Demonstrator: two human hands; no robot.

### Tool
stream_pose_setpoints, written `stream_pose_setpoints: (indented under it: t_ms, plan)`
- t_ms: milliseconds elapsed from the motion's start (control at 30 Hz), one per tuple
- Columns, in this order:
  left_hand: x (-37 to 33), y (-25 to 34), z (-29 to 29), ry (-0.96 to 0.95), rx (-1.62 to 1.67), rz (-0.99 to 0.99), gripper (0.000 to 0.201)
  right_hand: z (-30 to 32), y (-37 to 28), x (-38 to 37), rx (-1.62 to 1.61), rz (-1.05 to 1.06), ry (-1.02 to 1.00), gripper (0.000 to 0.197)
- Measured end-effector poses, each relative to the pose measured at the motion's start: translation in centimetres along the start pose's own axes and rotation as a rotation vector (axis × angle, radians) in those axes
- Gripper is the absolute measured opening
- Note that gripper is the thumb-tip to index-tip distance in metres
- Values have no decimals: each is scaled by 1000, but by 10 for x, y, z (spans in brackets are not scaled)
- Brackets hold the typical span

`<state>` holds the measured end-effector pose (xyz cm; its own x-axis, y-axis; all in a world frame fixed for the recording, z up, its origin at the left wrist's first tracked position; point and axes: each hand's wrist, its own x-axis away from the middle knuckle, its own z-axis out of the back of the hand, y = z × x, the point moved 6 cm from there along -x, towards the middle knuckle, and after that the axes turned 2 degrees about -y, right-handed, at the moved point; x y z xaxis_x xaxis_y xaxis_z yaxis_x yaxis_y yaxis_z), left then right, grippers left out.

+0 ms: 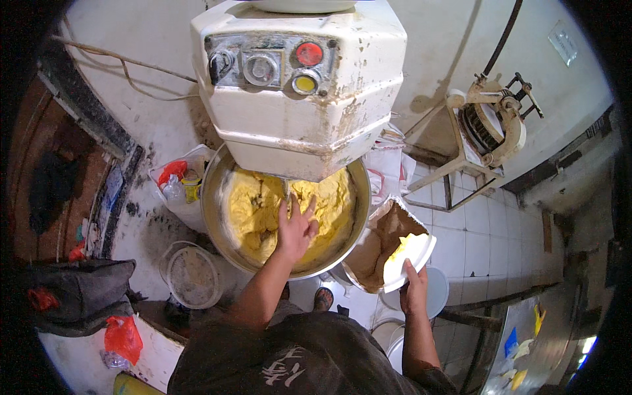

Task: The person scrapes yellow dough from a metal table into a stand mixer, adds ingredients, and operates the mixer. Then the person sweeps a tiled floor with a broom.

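Yellow dough (253, 207) fills a large round metal mixer bowl (212, 227). My left hand (295, 229) reaches into the bowl with its fingers spread at the dough, beside the metal bar under the mixer head. Whether its fingertips press into the dough is hard to tell. To the right of the bowl, my right hand (413, 289) grips a flat white dough scraper (409, 262) by its lower edge. Yellow dough clings to the scraper's upper left side. Below and left of the scraper stands an open sack (368, 253) with brown contents.
The white mixer head (303, 125) with knobs and buttons overhangs the bowl. A bucket (194, 276) and a white bag of rubbish (191, 204) stand left. A round lidded tub (436, 293) is below the scraper. A metal machine on a stand (490, 125) is far right.
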<state>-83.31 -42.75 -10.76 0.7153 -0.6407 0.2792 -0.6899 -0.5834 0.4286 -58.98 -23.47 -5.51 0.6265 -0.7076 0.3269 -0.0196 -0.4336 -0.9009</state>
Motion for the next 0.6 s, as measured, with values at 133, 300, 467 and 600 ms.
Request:
stream_pose_setpoints:
  t_ms: [133,300,467,600]
  plan:
    - [59,10,-32,-268,440,122,74,-27,-3,0,-164,-58,-68,45]
    - [93,12,-42,-279,-244,-10,79,-98,-9,3,-305,-171,-312,43]
    - [123,-21,-54,-263,-1114,-152,77,-172,4,19,-272,-146,-412,37]
    - [116,-5,-42,51,-723,-285,71,-204,18,33,77,-107,-566,36]
